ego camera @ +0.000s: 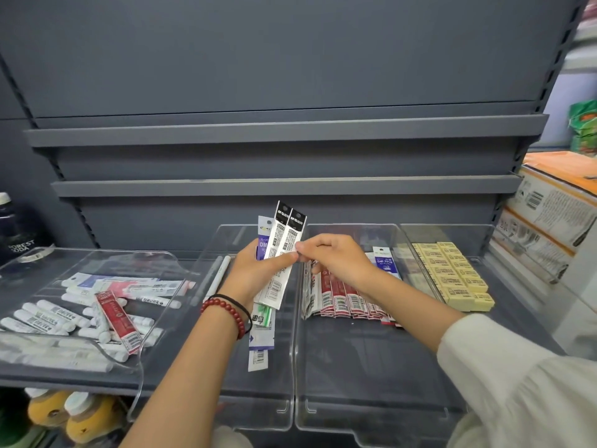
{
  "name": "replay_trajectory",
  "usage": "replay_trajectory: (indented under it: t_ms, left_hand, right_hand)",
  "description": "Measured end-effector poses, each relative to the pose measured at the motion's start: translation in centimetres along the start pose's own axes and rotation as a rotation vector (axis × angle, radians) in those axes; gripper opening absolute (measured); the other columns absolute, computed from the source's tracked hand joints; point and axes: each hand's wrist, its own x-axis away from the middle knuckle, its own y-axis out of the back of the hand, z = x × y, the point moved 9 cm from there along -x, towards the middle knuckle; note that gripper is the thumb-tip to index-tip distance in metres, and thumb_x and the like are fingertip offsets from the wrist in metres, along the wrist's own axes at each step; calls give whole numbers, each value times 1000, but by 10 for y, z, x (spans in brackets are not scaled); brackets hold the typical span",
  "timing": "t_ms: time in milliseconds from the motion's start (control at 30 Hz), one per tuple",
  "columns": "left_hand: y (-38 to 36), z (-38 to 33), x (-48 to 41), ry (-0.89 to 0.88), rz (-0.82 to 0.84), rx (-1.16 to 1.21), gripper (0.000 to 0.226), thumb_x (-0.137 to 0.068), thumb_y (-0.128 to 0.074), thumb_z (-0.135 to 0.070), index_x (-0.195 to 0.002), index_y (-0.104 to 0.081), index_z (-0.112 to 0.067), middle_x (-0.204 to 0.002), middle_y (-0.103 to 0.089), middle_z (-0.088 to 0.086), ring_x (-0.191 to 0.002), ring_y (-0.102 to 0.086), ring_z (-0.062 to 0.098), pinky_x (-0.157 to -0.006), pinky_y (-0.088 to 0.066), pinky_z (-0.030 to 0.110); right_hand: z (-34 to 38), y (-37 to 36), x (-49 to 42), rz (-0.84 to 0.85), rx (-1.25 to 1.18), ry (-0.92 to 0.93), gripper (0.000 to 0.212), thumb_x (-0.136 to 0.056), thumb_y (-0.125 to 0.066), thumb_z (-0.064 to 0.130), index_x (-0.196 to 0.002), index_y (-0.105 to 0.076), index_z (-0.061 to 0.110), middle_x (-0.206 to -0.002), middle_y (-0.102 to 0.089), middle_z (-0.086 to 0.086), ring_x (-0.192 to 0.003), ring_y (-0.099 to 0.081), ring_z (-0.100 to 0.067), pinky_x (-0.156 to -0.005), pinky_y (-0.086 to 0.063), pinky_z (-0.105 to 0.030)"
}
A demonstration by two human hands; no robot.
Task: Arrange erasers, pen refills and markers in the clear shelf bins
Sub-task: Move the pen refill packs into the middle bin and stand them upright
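The left hand (pixel 255 276) grips a bunch of refill packs (pixel 281 236), hiding their middles. The right hand (pixel 334 258) pinches one edge.

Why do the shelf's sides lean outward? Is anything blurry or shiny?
Head view: the wide-angle lens splays the grey shelf uprights outward; the white sleeve is soft; light glints on the clear bin rim; the refill packs in the left hand look sharp.
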Motion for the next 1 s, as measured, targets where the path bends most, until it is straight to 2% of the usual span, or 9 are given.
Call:
replay_trajectory:
  t_ms: [233, 333, 400, 467, 533, 700, 800, 900, 1000]
  left_hand:
    - [-5, 0, 2, 37, 19, 40, 22, -85, -71, -26, -105, -66, -20, -94, -74, 0, -77, -69, 14, -65, -54, 28]
    - [-1, 3, 1, 66, -2, 37, 15, -90, -65, -25, -104, -63, -21, -90, -71, 2, -67, -63, 13, -57, -52, 27]
    - [1, 3, 1, 73, -14, 57, 16, -90, -64, -23, -106, -61, -22, -89, -65, 1, -68, -59, 11, -51, -49, 24]
    - [0, 4, 0, 76, -14, 67, 19, -90, -64, -23, -109, -61, -22, -87, -63, 0, -69, -58, 10, -49, -48, 22]
    - [-1, 4, 1, 75, -13, 64, 21, -90, -64, -23, -111, -61, -21, -85, -62, 0, -69, -58, 9, -49, -49, 22]
    - [-4, 3, 3, 81, -10, 75, 22, -90, -64, -23, -111, -62, -19, -82, -61, 1, -66, -57, 9, -49, -50, 21]
    - [-4, 2, 3, 84, -7, 82, 22, -89, -65, -23, -110, -62, -18, -81, -62, 1, -65, -58, 9, -48, -50, 21]
    - [-3, 4, 4, 90, -16, 103, 19, -89, -65, -22, -107, -62, -18, -83, -63, 0, -67, -59, 9, -49, -50, 21]
    - [-2, 6, 5, 95, -23, 122, 18, -89, -66, -21, -106, -62, -18, -84, -64, 0, -68, -60, 10, -50, -50, 22]
  right_hand:
    - [-6, 6, 0, -47, -116, -86, 16, -94, -60, 26, -104, -66, 14, -91, -71, 6, -65, -64, -5, -46, -39, -18]
    - [-5, 29, -2, -167, -62, -90, 7, -91, -61, 20, -89, -68, 17, -83, -72, 7, -63, -62, -6, -42, -35, -16]
    - [-6, 47, -1, -253, 19, -87, 12, -85, -63, 17, -76, -70, 19, -78, -72, 7, -59, -60, -6, -41, -35, -15]
    - [-9, 59, 2, -311, 129, -101, 16, -80, -63, 17, -67, -72, 19, -70, -71, 6, -58, -58, -8, -47, -44, -23]
    - [-14, 60, 4, -321, 255, -135, 15, -77, -63, 17, -67, -74, 16, -59, -65, 6, -56, -55, -9, -63, -54, -33]
    - [-16, 42, -3, -286, 258, -169, 19, -74, -64, 19, -57, -72, 22, -59, -68, 3, -67, -65, -15, -77, -58, -40]
    - [-12, 35, -11, -293, 291, -168, 17, -75, -63, 18, -61, -74, 19, -62, -67, 3, -74, -66, -18, -68, -55, -32]
    - [-17, 28, -17, -317, 368, -198, 17, -78, -61, 21, -71, -76, 19, -75, -72, 1, -77, -66, -20, -53, -42, -23]
    - [-31, 22, -20, -329, 414, -229, 20, -81, -60, 22, -69, -75, 19, -75, -71, 2, -78, -67, -21, -49, -34, -20]
